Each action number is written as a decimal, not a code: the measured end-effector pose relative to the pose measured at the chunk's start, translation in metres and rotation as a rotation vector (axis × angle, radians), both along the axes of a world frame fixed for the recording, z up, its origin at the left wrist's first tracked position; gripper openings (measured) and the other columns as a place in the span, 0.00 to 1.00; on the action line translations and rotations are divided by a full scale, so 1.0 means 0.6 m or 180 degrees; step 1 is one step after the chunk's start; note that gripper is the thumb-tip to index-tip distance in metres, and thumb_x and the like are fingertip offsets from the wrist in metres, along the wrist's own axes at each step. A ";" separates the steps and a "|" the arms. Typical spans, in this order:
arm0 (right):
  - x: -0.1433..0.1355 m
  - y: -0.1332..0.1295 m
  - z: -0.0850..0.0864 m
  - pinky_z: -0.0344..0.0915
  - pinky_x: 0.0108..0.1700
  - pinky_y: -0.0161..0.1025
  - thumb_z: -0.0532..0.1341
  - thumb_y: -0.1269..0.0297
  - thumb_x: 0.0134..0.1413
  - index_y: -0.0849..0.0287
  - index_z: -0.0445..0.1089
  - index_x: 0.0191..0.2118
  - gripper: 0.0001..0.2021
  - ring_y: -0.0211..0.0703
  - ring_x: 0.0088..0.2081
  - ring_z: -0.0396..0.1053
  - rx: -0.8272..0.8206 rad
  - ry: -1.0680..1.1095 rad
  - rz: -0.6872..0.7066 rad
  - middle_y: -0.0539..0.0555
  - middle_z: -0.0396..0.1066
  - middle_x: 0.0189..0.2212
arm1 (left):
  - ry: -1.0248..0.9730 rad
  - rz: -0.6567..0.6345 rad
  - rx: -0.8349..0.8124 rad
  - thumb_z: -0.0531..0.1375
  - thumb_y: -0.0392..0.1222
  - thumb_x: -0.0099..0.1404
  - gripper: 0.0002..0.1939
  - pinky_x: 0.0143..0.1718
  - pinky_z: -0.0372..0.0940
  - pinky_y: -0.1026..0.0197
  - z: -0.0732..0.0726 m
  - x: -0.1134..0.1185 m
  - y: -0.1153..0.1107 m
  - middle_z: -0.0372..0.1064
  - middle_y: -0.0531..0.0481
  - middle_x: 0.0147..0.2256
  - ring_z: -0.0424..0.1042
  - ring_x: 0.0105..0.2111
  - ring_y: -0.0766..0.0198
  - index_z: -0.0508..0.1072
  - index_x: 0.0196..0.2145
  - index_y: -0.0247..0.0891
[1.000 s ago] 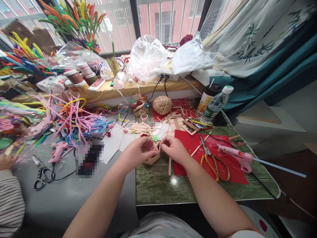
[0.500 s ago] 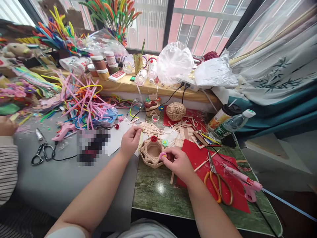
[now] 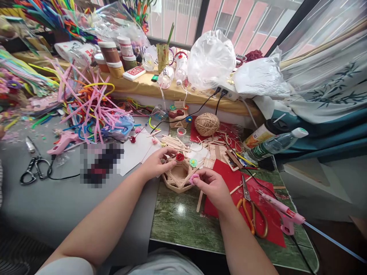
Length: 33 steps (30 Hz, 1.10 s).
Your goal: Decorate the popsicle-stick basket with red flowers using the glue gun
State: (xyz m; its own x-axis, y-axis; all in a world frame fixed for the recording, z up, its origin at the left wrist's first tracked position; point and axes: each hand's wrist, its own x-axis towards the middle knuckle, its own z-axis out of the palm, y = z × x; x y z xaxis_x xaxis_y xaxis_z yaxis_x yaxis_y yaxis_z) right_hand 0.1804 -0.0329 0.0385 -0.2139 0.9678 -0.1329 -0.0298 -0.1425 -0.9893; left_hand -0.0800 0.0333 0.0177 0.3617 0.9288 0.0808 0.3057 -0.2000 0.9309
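An octagonal basket [image 3: 178, 188] of craft sticks wound with twine sits on the green table. On its rim are a red rose [image 3: 180, 157] and a mint-green flower [image 3: 193, 163]. My left hand [image 3: 158, 163] grips the basket's far left rim, thumb on top and fingers behind, close to the rose. Between the thumb and fingers of my right hand [image 3: 214, 186] is a small pink flower [image 3: 194, 179], held against the right side of the rim. The fingertips hide part of this flower.
Scissors [image 3: 247, 206] and a pink glue gun [image 3: 283, 210] lie on red sheets [image 3: 229, 177] at the right. Loose craft sticks [image 3: 217, 151] and a twine ball [image 3: 207, 124] are behind the basket. A bottle [image 3: 275, 145] leans nearby. Left are pipe cleaners [image 3: 91, 103] and black-handled scissors [image 3: 34, 168].
My left hand has come right and down onto the basket's rim from above its left side. My right hand keeps the pink flower at the rim. The view has shifted slightly.
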 end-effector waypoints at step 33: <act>0.050 0.043 -0.007 0.72 0.48 0.44 0.64 0.63 0.60 0.53 0.72 0.38 0.02 0.42 0.39 0.75 0.1275 0.1061 -0.2714 0.50 0.75 0.36 | -0.0559 -0.0114 -0.0358 0.65 0.49 0.68 0.28 0.66 0.66 0.47 -0.008 0.015 -0.004 0.70 0.40 0.64 0.71 0.64 0.49 0.72 0.63 0.41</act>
